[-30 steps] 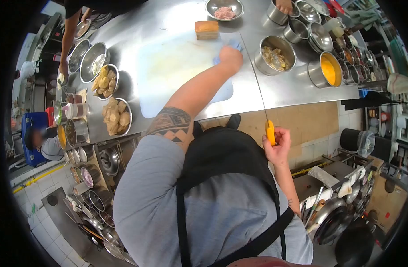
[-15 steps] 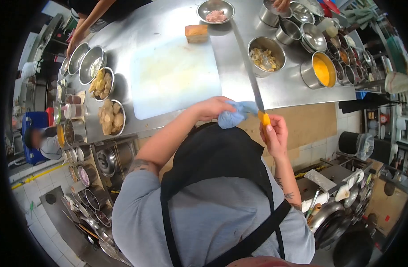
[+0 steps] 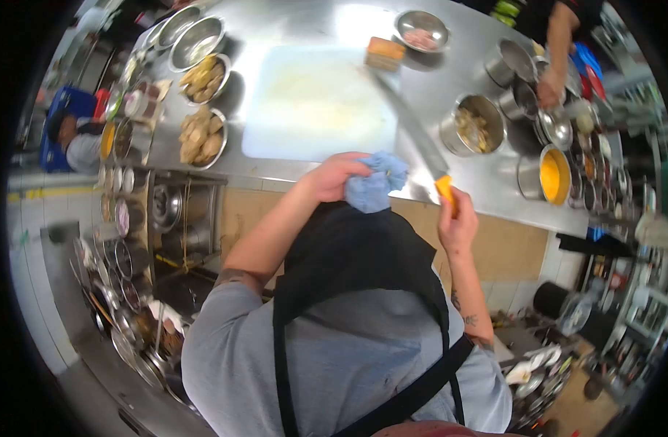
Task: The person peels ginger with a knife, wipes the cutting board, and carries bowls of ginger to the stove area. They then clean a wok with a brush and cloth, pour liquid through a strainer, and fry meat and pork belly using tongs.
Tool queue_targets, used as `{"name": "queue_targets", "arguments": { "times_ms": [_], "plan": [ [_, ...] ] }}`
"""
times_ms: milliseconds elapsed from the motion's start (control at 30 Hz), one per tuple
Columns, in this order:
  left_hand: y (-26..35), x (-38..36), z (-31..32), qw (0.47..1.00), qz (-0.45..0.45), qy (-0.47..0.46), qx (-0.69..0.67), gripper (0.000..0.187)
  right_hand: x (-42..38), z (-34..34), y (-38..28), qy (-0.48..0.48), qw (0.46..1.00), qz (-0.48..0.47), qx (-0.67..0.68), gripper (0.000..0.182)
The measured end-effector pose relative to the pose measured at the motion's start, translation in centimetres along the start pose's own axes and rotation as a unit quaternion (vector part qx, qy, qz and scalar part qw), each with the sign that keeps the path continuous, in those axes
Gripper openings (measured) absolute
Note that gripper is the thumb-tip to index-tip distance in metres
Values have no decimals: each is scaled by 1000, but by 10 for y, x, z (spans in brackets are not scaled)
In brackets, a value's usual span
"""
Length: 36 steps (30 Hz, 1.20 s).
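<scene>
My left hand (image 3: 335,177) is closed on a crumpled blue cloth (image 3: 370,191) in front of the black apron. In my right hand (image 3: 457,220) is the yellow handle of a long knife (image 3: 414,131), its blade pointing up and left over the steel table. Cloth and blade are apart. Beyond my left hand lies a white cutting board (image 3: 312,109), with a brown-topped block of food (image 3: 385,54) at its far right corner. A steel pot (image 3: 450,138) holding pale food pieces stands to the right of the blade.
Bowls of knobbly pale food (image 3: 201,137) line the left of the steel table (image 3: 275,20). A bowl with pink meat (image 3: 421,38) sits at the back. On the right are a pot of orange liquid (image 3: 554,175) and several pots. Another person's arm (image 3: 559,54) reaches in there.
The view has turned, so the table's contents sit farther right. The cloth has come away from the knife blade near the handle. Another person's arm now shows more at the upper right.
</scene>
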<state>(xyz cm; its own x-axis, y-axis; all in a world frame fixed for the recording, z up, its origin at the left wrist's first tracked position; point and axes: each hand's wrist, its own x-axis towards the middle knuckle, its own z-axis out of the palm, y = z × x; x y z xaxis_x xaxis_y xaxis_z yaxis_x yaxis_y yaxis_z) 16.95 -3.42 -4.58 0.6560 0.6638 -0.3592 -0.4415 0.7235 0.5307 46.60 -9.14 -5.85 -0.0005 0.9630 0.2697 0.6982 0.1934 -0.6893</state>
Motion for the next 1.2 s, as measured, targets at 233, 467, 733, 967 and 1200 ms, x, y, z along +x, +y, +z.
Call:
{"name": "queue_targets", "arguments": {
  "times_ms": [233,467,733,967,1200],
  "plan": [
    [-21,104,-1,698,164,203,667,56,35,1,-6,43,993,20,111,32],
    [35,-30,-33,893,96,137,417,45,63,57,-44,-66,998,-15,-4,39],
    [143,-228,-121,810,336,381,293,19,102,162,-75,-117,980,-66,-143,32],
    [112,-329,-246,493,289,726,383,25,157,221,-146,-110,962,-241,-72,20],
    [64,-307,-276,801,215,559,-18,27,227,374,-258,-386,879,136,243,26]
  ]
}}
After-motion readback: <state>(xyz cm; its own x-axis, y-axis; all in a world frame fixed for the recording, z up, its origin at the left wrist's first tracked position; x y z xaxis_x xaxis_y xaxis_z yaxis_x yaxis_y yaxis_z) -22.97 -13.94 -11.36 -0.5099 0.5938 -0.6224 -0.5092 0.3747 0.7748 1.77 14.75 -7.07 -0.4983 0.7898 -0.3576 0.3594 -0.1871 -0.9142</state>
